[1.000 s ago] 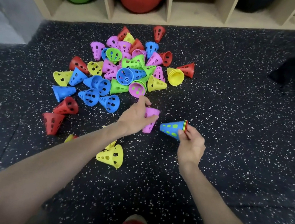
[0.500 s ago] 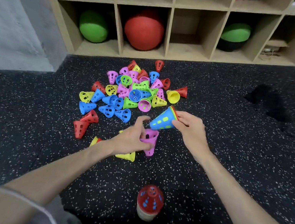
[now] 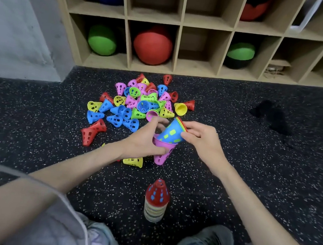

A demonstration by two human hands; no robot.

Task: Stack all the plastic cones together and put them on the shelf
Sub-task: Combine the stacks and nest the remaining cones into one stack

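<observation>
I take the upright finished stack on the floor, red cone on top, as my landmark. It stands between my two knees, with bare floor on all sides of it.

Beyond the stack, off the floor, my left hand grips a pink cone, narrow end down, fingers curled round its wall just under the rim. My right hand holds a blue-topped nested stack tilted, its narrow end sitting inside the pink cone's mouth. The right fingers pinch the wide rim end, where red, yellow and green edges show.

Beyond and left of the landmark, a lone yellow cone lies on its side just beside my left wrist. Farther out lies the loose pile of cones, mostly on their sides, some touching or overlapping. Two red cones mark its near left edge; a single red cone stands at its far edge, near the shelf.

The shelf base meets the floor beyond the pile. The lower compartment straight beyond the pile looks open; the ones left of it hold a red ball and a green ball.

Right of the landmark, the floor runs open to the frame edge, apart from a dark patch.
</observation>
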